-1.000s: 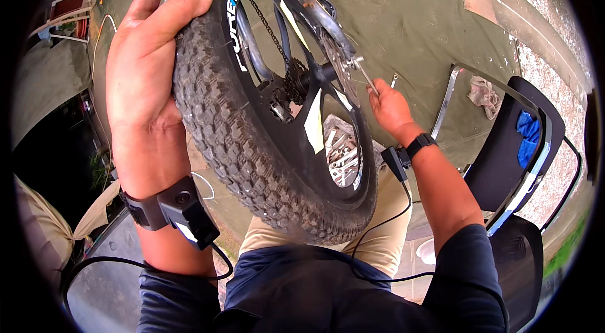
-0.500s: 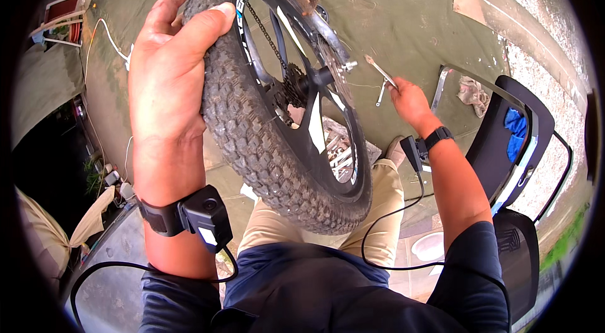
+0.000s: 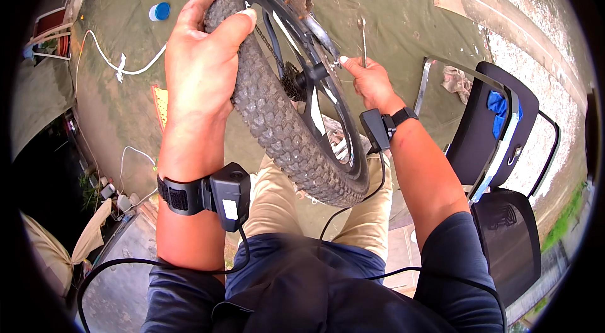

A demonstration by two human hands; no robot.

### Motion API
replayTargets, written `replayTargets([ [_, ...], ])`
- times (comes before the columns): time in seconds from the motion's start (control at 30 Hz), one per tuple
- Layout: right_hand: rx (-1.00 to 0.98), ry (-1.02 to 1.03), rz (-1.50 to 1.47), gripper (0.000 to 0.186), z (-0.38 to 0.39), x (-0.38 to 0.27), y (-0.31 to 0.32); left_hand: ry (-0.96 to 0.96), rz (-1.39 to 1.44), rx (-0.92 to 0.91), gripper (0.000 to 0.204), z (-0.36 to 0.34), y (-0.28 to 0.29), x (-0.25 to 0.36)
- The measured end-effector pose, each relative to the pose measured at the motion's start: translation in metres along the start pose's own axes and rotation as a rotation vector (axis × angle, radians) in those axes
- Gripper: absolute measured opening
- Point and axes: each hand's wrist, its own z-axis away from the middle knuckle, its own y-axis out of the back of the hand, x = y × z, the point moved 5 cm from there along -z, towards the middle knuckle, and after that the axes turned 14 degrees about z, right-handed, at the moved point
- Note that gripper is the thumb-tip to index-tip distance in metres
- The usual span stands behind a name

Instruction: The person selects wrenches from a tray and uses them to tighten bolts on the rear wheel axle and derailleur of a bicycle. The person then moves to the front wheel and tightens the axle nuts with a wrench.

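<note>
A bicycle wheel with a knobby black tyre (image 3: 283,137) stands tilted before me, still in the bike's frame (image 3: 324,43). My left hand (image 3: 203,62) is closed over the tyre's upper left side, thumb on one side and fingers on the other. My right hand (image 3: 373,84) is closed on a metal wrench (image 3: 363,40), whose head points up and away from me. The fingertips of that hand are at the axle end beside the frame tube, and whether they touch it I cannot tell. Behind the spokes shows the sprocket cluster (image 3: 291,81) with its chain.
On the right stands a black chair (image 3: 466,137) with a blue cloth (image 3: 497,112) on it. A blue-lidded tub (image 3: 160,11) and a white cable (image 3: 142,71) lie on the green ground sheet at left. Black cords run from both wrist devices.
My right hand has moved left, bringing the wrench to the axle end, and the wrench now points more upright. My left hand and the wheel's top appear slightly farther right.
</note>
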Motion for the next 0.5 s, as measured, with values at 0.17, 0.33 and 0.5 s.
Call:
replayTargets([
  [0.17, 0.004, 0.032, 0.005, 0.024, -0.004, -0.001, -0.003, 0.006, 0.018, -0.004, 0.062, -0.002, 0.004, -0.002],
  [0.33, -0.033, 0.046, -0.031, 0.022, -0.012, 0.005, -0.003, -0.004, -0.013, -0.007, 0.061, -0.002, 0.002, -0.001],
  [0.5, -0.06, 0.03, -0.098, 0.018, -0.008, 0.002, -0.01, -0.009, -0.032, -0.001, 0.06, 0.001, 0.001, 0.001],
])
